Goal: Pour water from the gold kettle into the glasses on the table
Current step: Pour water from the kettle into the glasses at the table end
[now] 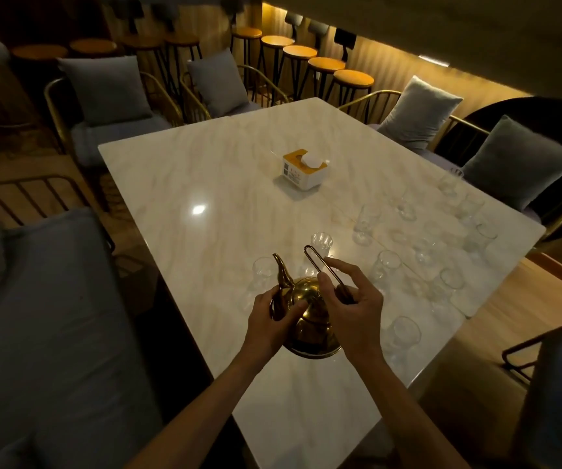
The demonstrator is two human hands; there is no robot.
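1. a pale marble-look table (205,170) fills the middle of a dim, warm-lit room; a bright spot of light glints on its top.
2. gold wire-frame chairs with grey cushions (105,91) stand along its far and right sides.
3. a row of round wooden bar stools (325,64) on thin dark legs lines the back wall.
4. that wall (408,52) is ribbed wood, lit by a warm strip from above.
5. a grey upholstered seat (53,333) sits at the left.
6. wooden flooring (530,299) shows at the right.
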